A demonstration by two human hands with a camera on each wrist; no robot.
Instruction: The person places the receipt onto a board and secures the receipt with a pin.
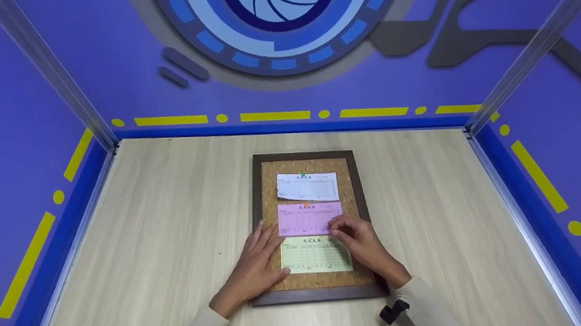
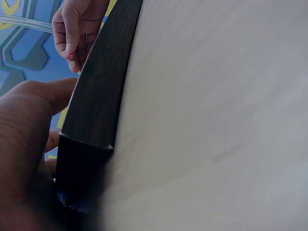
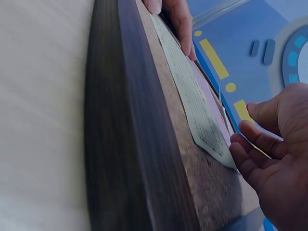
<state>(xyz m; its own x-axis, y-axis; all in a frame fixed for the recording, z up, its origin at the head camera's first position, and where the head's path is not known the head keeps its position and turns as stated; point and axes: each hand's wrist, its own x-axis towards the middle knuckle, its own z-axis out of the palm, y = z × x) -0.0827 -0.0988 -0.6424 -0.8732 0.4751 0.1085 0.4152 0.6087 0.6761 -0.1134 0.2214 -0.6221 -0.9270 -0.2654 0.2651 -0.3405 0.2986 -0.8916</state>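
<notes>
A cork board (image 1: 325, 280) in a dark wooden frame lies on the table, with three printed slips in a column. The white slip (image 1: 305, 187) at the top has a green pin, and the pink slip (image 1: 300, 222) in the middle an orange one. Lowest is the pale green slip (image 1: 313, 257). My left hand (image 1: 252, 275) rests over the board's left side, fingers extended, thumb at the green slip's lower left corner. My right hand (image 1: 361, 243) is above the right ends of the pink and green slips, pinching a small red push pin (image 2: 71, 55).
The light wood table (image 1: 169, 209) extends on both sides of the board. Blue-purple panels (image 1: 70, 71) with yellow dashes stand along the back and sides, joined by metal corner posts (image 1: 540, 45).
</notes>
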